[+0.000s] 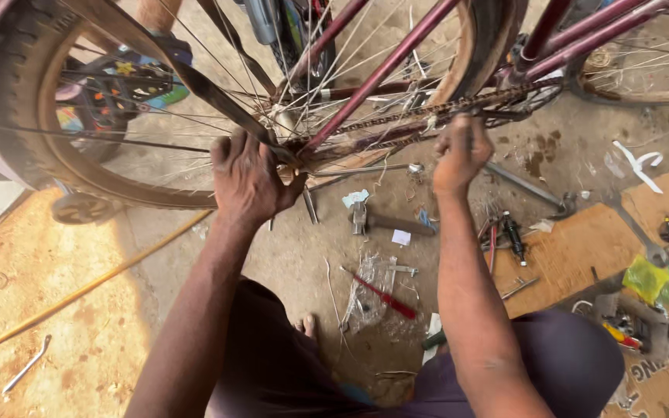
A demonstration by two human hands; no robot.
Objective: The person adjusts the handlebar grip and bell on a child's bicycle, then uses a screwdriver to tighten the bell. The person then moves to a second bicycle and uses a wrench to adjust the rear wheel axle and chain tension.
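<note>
Maroon tubing frames the work: the left hand is curled over the hub end of the rear wheel, fingers wrapped down where the spokes meet the maroon bicycle frame, gripping there rather than lying flat. The right hand is raised just beside it to the right, fingers bunched in a loose fist and touching the rusty chain from below; whether it pinches the links or only presses on them cannot be told. The chain runs along the lower stay from the hub toward the crank area at the upper right. The wheel's dusty tyre arcs away to the left edge of the view. Below the hands, on the dirt floor, lie a hammer, a red-handled tool on a scrap of clear plastic wrap, and a black-handled tool. Further right a sheet of cardboard carries a yellow-green plastic bag. On the left a long yellow stick crosses the floor, with a small spanner near the lower left corner.
</note>
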